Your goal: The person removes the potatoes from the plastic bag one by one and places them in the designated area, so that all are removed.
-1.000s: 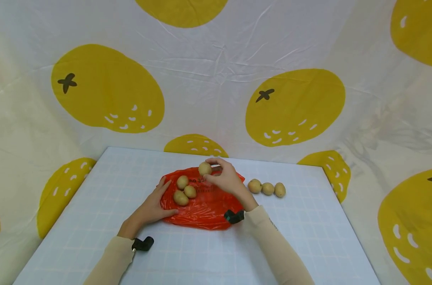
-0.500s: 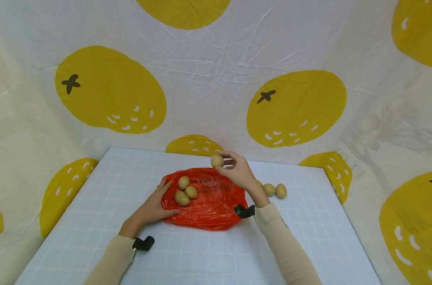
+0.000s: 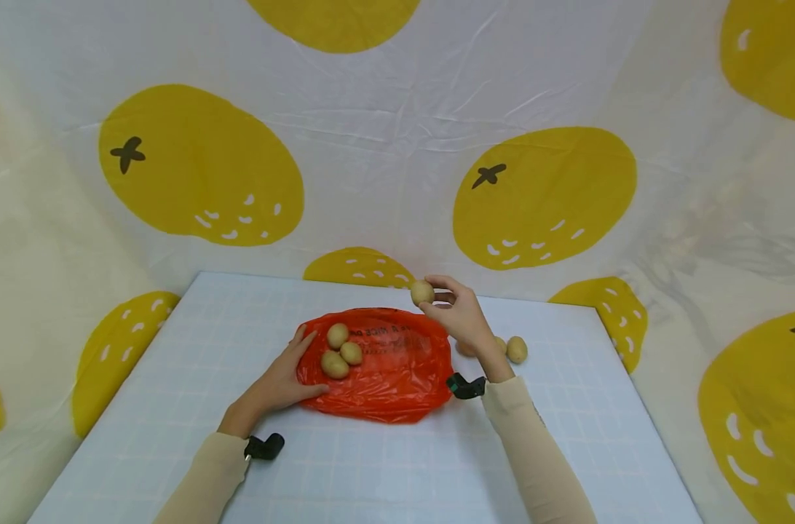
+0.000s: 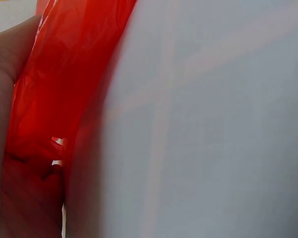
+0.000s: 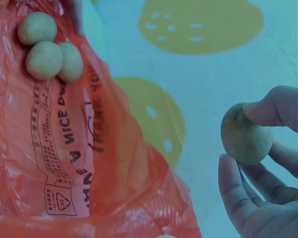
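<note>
Nearest us on the pale counter [image 3: 345,473], here's the left hand [image 3: 281,378] at the red bag's [image 3: 391,397] left edge, thumb and fingers spread wide, with three potatoes [image 3: 351,354] clustered beside it on the plastic. Over right, more potatoes [image 3: 517,349] sit in a row, partly hidden by the right forearm [image 3: 496,364]. And beyond them, up goes the spotlight: the right hand's [image 3: 461,313] fingers pinch one potato [image 3: 421,292], held in the air before the fruit-print cloth [image 3: 384,145]!
</note>
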{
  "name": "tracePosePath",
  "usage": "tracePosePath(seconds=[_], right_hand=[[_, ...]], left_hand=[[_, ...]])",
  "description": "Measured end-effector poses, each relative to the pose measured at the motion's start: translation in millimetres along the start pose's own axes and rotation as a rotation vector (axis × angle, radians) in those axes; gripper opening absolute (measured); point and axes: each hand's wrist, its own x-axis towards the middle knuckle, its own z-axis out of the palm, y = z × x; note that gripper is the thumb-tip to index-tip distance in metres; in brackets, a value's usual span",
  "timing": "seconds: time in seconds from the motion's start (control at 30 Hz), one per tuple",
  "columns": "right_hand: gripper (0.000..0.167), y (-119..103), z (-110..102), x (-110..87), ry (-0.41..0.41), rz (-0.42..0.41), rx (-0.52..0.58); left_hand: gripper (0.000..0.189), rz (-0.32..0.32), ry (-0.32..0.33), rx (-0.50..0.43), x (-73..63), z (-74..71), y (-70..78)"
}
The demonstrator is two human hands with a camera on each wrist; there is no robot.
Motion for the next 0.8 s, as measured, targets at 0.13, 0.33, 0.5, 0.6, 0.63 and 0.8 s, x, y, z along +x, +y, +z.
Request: tracePosePath(seconds=[0.13,0.33,0.5,0.6,0.63,0.8], right_hand=[[0.053,2,-6,-1.3,0.012,0.021,0.014],[0.053,6,-15,-2.9,0.046,0.037,0.018],[0.053,10,-24,-7.0,0.075,0.057,0.003],[0.051,13,-29,-9.5,0.096,0.056,-0.005],[0.051,14,-30,-10.1,0.102,0.055,-0.003],[0.052,19,-35,-12.0,0.128,0.074,0.017]], left_hand=[[0.114,0.012,0.001,0.005,2.0,-0.7,0.7],[0.114,0.002,-0.002,0.003,0.4,-1.6,2.8],[0.115,-0.004,-0.001,-0.005,0.4,-1.3,3.2],[0.115,-0.007,-0.004,-0.006,0.7,-0.9,3.1],[0.115,-0.007,-0.005,-0.006,0.6,-0.8,3.0],[0.116,-0.018,-0.01,-0.004,-0.5,-1.1,3.9]])
